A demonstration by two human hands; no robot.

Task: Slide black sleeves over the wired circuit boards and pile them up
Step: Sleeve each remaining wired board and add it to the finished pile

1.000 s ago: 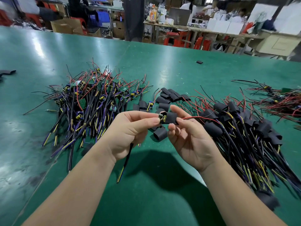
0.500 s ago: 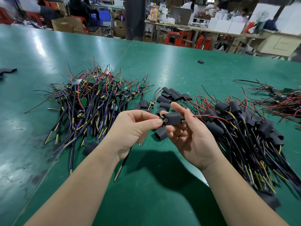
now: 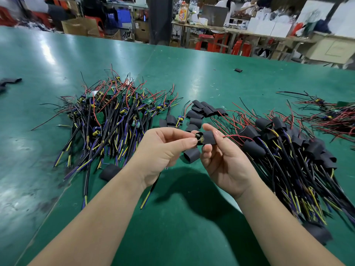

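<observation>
Centre frame: my left hand (image 3: 165,148) pinches the wired board (image 3: 199,139), right hand (image 3: 224,162) pinches the black sleeve (image 3: 209,137) partly over it.

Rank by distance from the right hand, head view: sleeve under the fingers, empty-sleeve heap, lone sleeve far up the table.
1. Sleeve under the fingers, just left of the right hand.
2. Empty-sleeve heap, farther back, centre.
3. Lone sleeve, far back.

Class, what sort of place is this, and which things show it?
Probably an electronics assembly workshop: a pile of wired circuit boards on a long green table, loose black sleeves, cardboard boxes behind.
</observation>
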